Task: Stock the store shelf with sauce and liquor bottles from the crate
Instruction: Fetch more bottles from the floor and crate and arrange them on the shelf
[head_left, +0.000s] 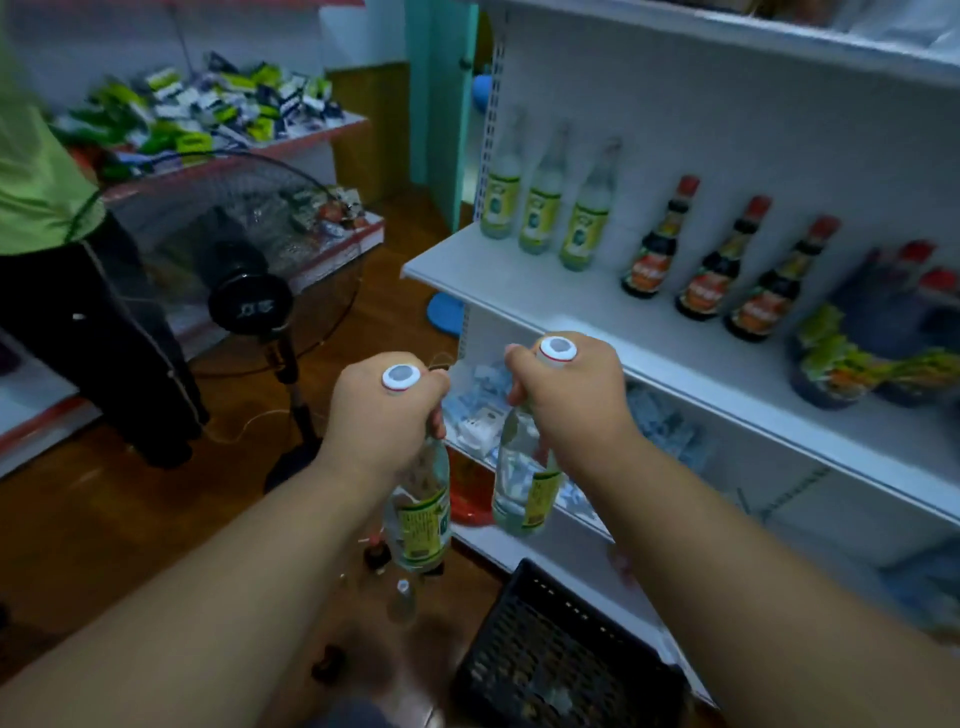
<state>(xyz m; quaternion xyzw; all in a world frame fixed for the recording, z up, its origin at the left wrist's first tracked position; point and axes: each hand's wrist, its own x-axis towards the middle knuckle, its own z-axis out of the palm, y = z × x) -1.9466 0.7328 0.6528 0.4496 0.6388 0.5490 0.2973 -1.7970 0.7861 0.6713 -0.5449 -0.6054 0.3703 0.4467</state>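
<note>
Partly done. Three clear liquor bottles (501, 195) and three dark sauce bottles (655, 249) already up on the shelf (545, 291). Left hand (382, 410) and right hand (563, 395) each wrapped around one more clear bottle's neck, down below that shelf. More bottles on the floor by the black crate (561, 649).

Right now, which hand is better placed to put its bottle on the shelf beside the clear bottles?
Probably the right hand: its bottle hangs nearer the shelf edge, below the clear bottles. The left hand is farther out.
</note>
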